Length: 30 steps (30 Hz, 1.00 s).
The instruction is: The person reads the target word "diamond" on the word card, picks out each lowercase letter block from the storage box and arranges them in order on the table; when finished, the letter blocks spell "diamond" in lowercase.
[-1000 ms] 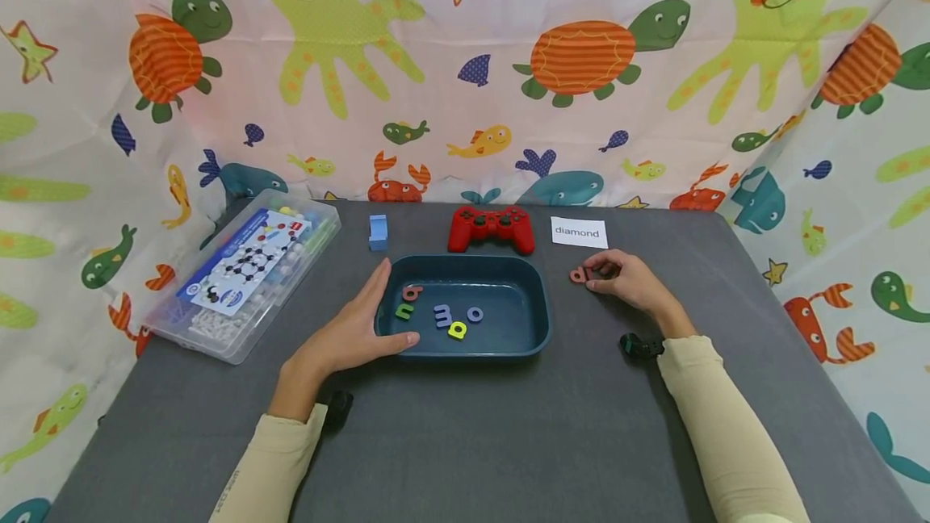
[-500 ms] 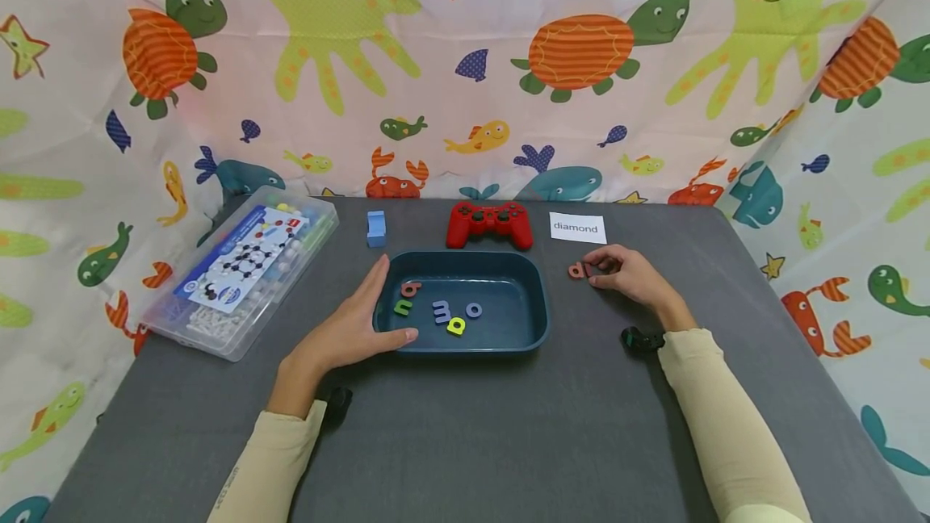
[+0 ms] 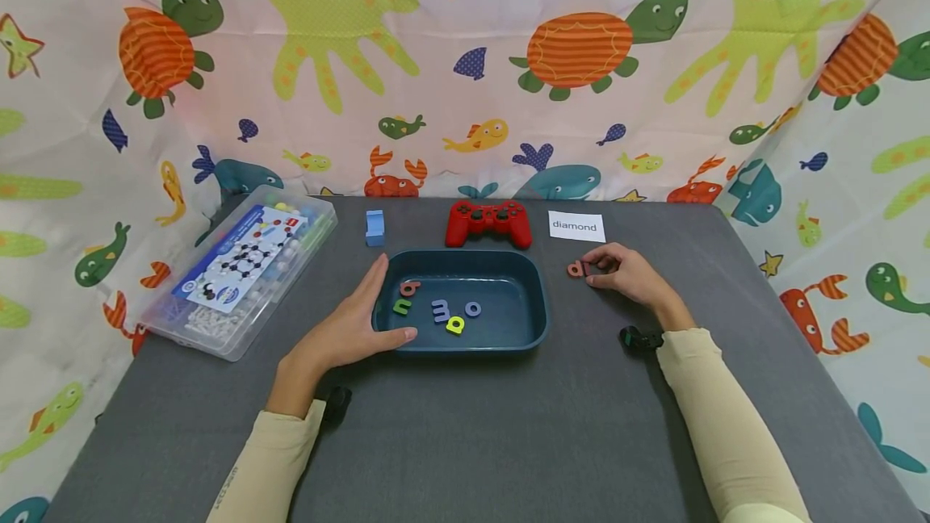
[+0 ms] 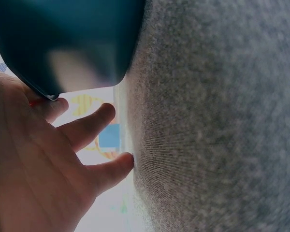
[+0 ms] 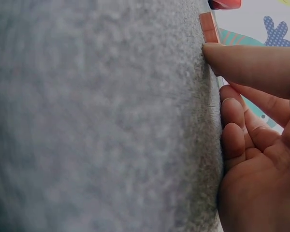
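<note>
Placement is the step in hand, as I judge it: my right grip (image 3: pixel 630 274) pinches a thin reddish letter (image 3: pixel 588 268) at its fingertips, down at the bench (image 3: pixel 508 442). My fingers hide most of that letter. Just left of those fingertips lies a reddish d (image 3: pixel 575 269); whether the two touch, I can't tell. Beyond the same grip sits a card (image 3: pixel 576 226) reading "diamond".

My left grip (image 3: pixel 337 337) is spread, fingers straight, against the tray (image 3: pixel 512 297), thumb at the near rim, clenching nothing. Rightward from it, inside the tray, lie a green n (image 3: pixel 402 307), a blue m (image 3: pixel 440 311), a blue o (image 3: pixel 473 309), a yellow letter (image 3: pixel 454 325) and another reddish letter (image 3: pixel 410 288).

The next move, I think, calls for squaring the pinched letter beside the d, then parting my fingertips without nudging either.
</note>
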Each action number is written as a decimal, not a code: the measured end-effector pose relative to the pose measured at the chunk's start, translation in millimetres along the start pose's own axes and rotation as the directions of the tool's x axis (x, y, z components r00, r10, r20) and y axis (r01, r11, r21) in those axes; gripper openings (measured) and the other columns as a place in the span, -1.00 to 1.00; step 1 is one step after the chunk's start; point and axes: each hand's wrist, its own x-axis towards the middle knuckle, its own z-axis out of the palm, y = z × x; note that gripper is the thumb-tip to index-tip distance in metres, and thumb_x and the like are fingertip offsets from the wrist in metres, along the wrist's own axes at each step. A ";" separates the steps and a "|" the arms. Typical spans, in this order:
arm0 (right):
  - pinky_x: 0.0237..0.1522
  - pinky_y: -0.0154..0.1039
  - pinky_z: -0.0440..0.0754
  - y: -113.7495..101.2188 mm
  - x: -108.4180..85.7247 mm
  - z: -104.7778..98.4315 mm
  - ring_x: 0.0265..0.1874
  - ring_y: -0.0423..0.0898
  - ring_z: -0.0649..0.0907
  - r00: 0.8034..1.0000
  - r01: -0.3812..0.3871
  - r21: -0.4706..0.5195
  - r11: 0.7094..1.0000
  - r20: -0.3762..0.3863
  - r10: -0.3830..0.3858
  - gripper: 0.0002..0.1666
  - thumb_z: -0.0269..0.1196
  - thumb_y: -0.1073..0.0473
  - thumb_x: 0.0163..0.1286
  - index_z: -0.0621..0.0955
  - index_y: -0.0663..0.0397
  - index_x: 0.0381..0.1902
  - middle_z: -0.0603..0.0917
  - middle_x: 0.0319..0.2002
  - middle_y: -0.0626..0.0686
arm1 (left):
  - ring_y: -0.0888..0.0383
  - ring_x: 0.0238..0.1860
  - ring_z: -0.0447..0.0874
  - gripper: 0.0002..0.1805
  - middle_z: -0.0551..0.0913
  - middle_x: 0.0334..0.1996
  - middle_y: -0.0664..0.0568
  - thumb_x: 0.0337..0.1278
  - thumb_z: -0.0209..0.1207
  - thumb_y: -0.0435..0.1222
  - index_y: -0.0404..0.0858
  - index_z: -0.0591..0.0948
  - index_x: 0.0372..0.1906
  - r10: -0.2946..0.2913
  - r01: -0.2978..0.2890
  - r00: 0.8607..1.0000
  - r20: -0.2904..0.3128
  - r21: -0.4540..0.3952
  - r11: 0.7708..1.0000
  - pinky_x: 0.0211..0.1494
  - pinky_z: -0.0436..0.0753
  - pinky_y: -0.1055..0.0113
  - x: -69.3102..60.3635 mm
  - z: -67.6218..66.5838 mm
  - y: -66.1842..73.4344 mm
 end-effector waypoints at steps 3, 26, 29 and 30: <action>0.18 0.05 0.43 -0.8 -0.5 0.6 0.15 0.21 0.47 1.000 0.007 0.006 1.000 -0.007 -0.007 -0.53 0.44 0.25 0.46 0.64 0.28 0.27 0.54 0.15 0.31 | -0.24 0.71 -0.21 0.43 -0.34 0.76 0.02 0.12 0.41 0.31 -0.06 -0.30 0.78 -0.003 0.003 1.000 0.000 -0.002 1.000 0.53 0.11 -0.47 -0.1 -0.1 0.4; 0.09 -0.03 0.44 2.6 0.0 2.6 0.08 0.17 0.49 0.999 0.036 -0.001 0.999 -0.026 -0.036 -0.52 0.46 0.28 0.41 0.65 0.30 0.23 0.55 0.11 0.30 | -0.26 0.71 -0.19 0.38 -0.34 0.76 0.02 0.19 0.41 0.22 -0.06 -0.29 0.78 -0.022 0.022 1.000 0.002 0.023 0.999 0.52 0.10 -0.48 0.8 0.7 1.0; 0.09 -0.04 0.44 2.7 -0.6 2.4 0.09 0.16 0.49 0.999 0.041 0.001 0.999 -0.027 -0.041 -0.50 0.47 0.27 0.41 0.65 0.29 0.25 0.56 0.11 0.30 | -0.26 0.71 -0.19 0.40 -0.34 0.76 0.03 0.17 0.41 0.26 -0.06 -0.29 0.78 -0.021 0.021 1.000 0.000 0.026 0.999 0.52 0.11 -0.49 0.9 0.8 0.7; 0.09 -0.05 0.43 2.5 -1.0 2.2 0.09 0.16 0.49 0.999 0.043 0.004 0.999 -0.027 -0.043 -0.49 0.47 0.26 0.41 0.64 0.29 0.27 0.56 0.12 0.30 | -0.26 0.71 -0.18 0.40 -0.34 0.76 0.03 0.16 0.40 0.27 -0.05 -0.30 0.78 -0.021 0.021 1.000 -0.001 0.027 0.999 0.52 0.12 -0.49 1.0 0.8 0.6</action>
